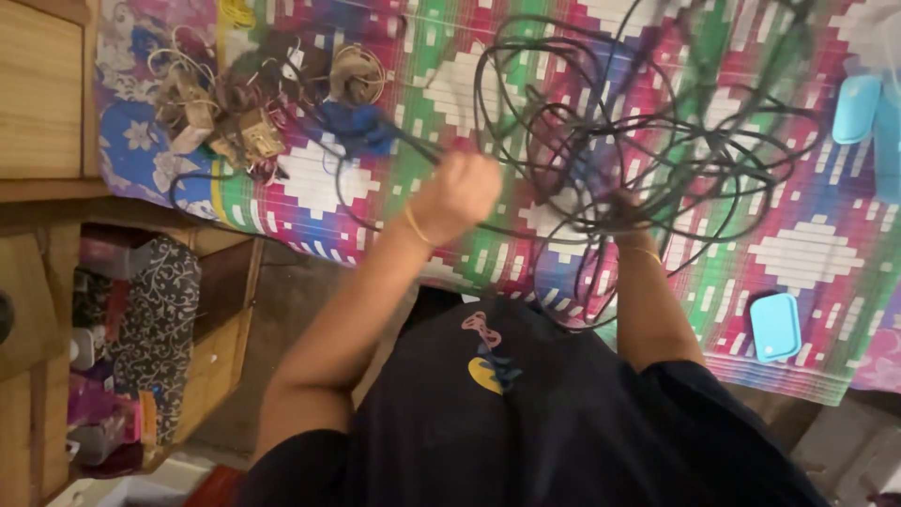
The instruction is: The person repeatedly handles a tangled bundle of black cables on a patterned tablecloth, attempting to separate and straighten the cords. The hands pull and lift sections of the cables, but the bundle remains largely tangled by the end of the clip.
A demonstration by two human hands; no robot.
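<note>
Black tangled cable loops [638, 131] hang from the clenched left hand [460, 192] and right hand [624, 211] (half hidden, grasping strands); untangling seems underway, needing a free end.

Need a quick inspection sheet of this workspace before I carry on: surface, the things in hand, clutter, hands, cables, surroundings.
Surface: woven mat with a bright patterned weave.
Job's things: tangle of dark cables, lifted above the mat.
Clutter: pile of pale cords and plugs; light blue cases on the mat at right.
Grippers: left hand fisted on a strand of the tangle; right hand inside the loops, grip hidden.
Cables: loops knotted and overlapping; ends cannot be traced.
Surroundings: wooden furniture at left; patterned dark bag below it.
</note>
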